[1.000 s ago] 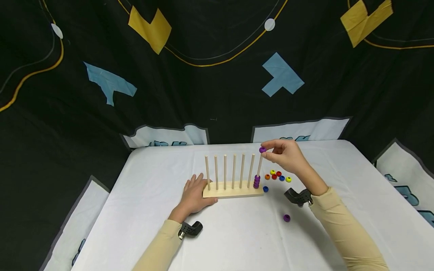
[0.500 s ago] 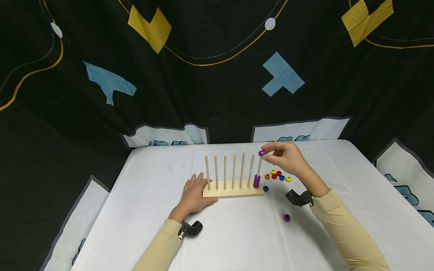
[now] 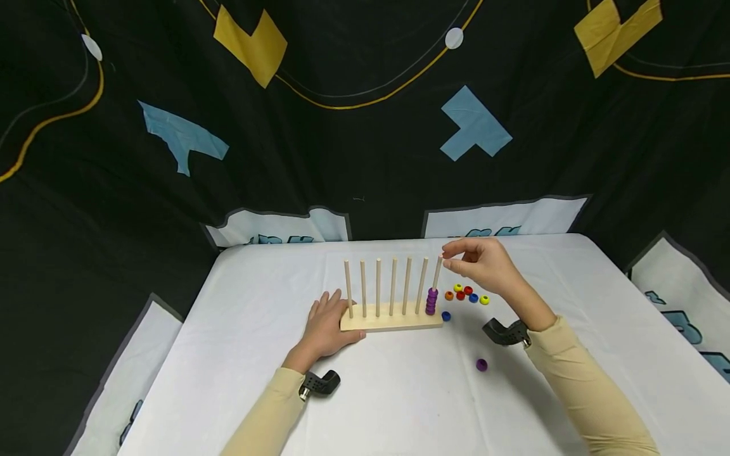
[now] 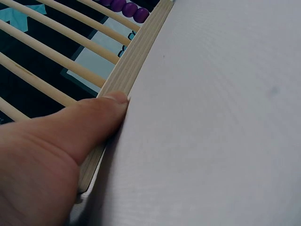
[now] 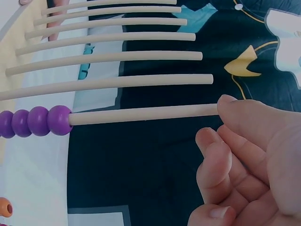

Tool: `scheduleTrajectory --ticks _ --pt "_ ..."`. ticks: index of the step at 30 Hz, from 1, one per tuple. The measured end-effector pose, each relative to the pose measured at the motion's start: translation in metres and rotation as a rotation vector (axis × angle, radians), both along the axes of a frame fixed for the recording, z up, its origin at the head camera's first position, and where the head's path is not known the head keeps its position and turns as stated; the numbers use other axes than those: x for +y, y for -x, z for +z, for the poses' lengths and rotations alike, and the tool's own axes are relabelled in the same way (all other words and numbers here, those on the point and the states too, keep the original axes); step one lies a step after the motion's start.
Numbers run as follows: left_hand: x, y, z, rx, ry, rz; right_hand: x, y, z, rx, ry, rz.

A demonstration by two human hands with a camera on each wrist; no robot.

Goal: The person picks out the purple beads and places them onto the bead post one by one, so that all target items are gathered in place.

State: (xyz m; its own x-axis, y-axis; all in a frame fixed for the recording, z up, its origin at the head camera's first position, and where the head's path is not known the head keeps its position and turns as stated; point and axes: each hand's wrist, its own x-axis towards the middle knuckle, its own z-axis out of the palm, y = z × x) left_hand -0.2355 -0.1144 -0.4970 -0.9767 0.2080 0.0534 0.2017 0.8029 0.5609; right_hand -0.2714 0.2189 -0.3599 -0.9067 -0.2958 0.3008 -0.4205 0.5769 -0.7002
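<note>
**Purple beads sat on your rightmost peg**

Your left hand gripped the wooden rack on the table at its left end, thumb in front, fingers spread. Your right hand hovered at that peg's tip, fingertips apart.

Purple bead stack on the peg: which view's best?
Right wrist: the purple bead stack looks largest there, with individual beads distinct, though the left frame edge crops it. Head shows the whole stack, but small. Left wrist shows only part, cropped at the top edge.
</note>
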Motion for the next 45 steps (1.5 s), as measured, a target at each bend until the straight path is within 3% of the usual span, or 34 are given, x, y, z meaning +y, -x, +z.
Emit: scheduleTrajectory --ticks 25,31,39,45 --pt "-0.003 -0.001 -0.001 -0.004 -0.009 0.002 0.016 -0.01 -0.011 -0.044 -0.007 -0.023" --pt "-0.002 -0.001 -0.002 -0.005 -0.005 0.002 0.029 -0.017 -0.022 -0.066 -0.033 -0.04" --pt "-0.002 0.0 -0.001 -0.001 -0.005 -0.001 0.056 -0.03 -0.045 -0.107 -0.071 -0.12" --pt "-0.001 0.001 0.0 0.0 0.0 -0.004 0.073 -0.042 -0.06 -0.131 -0.053 -0.139"
